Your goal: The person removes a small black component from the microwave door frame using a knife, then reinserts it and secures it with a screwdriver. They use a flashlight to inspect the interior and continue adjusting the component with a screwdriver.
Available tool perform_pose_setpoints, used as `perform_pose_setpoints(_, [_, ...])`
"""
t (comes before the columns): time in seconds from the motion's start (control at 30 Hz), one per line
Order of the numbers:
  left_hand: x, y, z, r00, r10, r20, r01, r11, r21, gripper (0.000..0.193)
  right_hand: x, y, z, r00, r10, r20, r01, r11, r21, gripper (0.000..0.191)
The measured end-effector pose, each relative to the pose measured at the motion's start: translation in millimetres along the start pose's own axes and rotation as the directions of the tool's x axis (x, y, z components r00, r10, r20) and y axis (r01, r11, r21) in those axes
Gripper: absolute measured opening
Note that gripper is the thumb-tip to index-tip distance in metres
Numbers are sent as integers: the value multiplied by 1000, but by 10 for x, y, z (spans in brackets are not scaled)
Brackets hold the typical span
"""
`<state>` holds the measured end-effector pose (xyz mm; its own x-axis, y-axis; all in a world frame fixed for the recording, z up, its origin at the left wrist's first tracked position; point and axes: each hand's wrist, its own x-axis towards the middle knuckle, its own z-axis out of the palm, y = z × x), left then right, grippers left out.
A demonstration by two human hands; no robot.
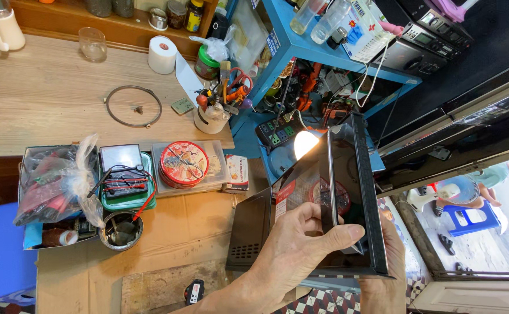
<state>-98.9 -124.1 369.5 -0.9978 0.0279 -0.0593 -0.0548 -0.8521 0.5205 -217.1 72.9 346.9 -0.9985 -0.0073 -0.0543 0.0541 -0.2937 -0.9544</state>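
While upright, door (353, 192) between hands (301, 244).

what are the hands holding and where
Both hands hold a black, glossy microwave door by its lower end: left hand on the front edge, right hand behind.

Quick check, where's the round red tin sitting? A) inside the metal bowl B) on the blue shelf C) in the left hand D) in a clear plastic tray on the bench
D: the round red tin lies in the clear plastic tray on the bench, beside the green tray.
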Motion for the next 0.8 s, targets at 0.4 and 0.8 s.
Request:
perform_pose_setpoints(0.4, [56,-32,-34,999,-14,-29,16,997,76,48,-107,35,13,998,-62,23,64,990,-122,24])
perform_pose_setpoints(0.8, [201,57,122,958,270,96,-286,904,316,99,126,-15,-84,985,159,60,-170,949,265,19])
